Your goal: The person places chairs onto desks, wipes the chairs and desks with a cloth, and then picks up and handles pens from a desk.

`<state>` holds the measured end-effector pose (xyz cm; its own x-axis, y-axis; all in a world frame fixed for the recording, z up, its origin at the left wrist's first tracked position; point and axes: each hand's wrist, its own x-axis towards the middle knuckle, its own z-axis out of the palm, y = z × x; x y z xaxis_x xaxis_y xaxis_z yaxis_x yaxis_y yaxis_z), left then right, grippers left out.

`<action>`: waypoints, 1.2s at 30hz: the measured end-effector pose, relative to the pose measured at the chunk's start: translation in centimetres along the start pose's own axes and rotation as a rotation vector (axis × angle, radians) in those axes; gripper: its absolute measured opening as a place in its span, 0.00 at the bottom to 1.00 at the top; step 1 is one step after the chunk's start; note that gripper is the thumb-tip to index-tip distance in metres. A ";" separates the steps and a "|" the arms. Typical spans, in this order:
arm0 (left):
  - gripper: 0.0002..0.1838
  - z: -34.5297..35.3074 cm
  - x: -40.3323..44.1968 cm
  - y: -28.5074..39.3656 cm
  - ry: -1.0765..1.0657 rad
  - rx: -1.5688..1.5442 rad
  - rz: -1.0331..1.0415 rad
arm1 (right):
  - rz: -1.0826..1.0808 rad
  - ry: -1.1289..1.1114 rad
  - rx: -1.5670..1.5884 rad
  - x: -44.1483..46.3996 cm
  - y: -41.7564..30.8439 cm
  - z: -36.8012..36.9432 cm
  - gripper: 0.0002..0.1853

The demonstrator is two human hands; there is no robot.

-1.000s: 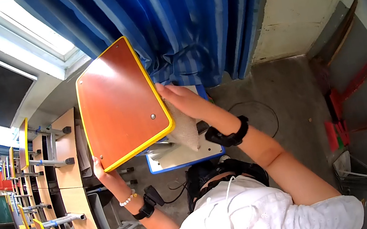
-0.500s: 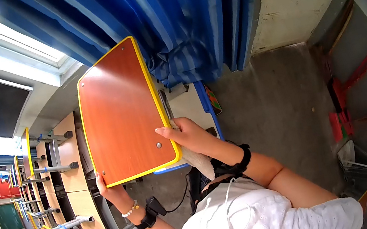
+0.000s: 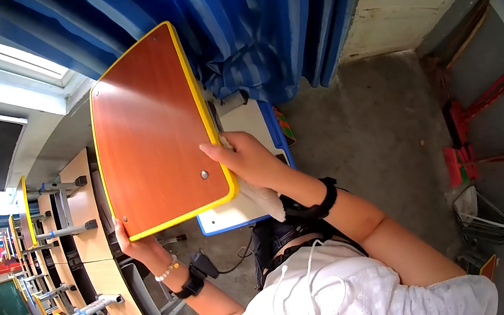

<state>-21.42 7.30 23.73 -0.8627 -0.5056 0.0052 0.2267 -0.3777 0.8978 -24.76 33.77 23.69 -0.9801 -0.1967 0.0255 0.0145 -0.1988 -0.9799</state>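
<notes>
A stool with a reddish-brown wooden seat and yellow edging is held up in front of me, its seat facing me. My left hand grips its lower left corner, with the thumb on the edge. On the right side, my right hand clasps the yellow edge, thumb lying over the seat face. A pale grey cloth hangs under my right hand, apparently pinned between palm and stool. The stool's underside and most of my fingers are hidden behind the seat.
Behind the stool stands a white-topped desk with a blue rim. To the left, wooden desks carry upturned stools with metal legs. A blue curtain hangs ahead. Red brooms and dustpans lean at the right wall, near a wire rack.
Both hands and the stool have shifted slightly up and left in view. More of the white desk top shows beneath the stool. My grip looks the same.
</notes>
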 end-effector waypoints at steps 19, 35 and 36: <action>0.12 1.2 2.3 1.1 -0.014 0.187 -0.102 | 0.067 0.115 0.075 1.5 -0.1 0.8 0.24; 0.16 1.4 0.8 1.2 -0.016 0.099 -0.050 | 0.281 0.083 0.459 -4.0 5.3 -9.5 0.27; 0.16 1.3 1.1 1.0 -0.003 0.126 -0.020 | 0.290 0.083 0.327 -4.8 6.4 -10.2 0.29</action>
<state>-22.67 7.35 25.22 -0.8677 -0.4969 -0.0126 0.1507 -0.2871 0.9460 -21.95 43.23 15.31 -0.9386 -0.2138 -0.2706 0.3400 -0.4423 -0.8299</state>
